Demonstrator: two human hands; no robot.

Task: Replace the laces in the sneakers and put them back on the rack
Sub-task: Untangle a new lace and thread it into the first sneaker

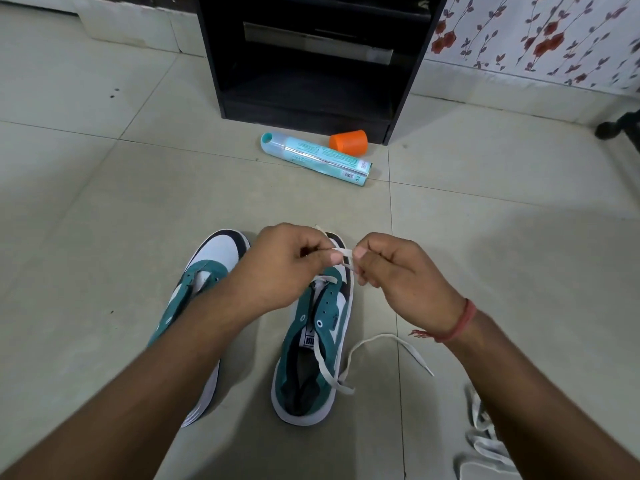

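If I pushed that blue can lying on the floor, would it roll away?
Probably yes. The blue can is round and lies on its side on smooth floor tiles, so a sideways nudge would likely set it rolling. It looks hard and stiff, not squashy. The orange cup right behind it might stop it.

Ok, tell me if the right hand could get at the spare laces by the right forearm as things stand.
Probably not at once: the right hand pinches the white lace over the right sneaker. The spare laces lie on open floor, so nothing blocks the way once it lets go.
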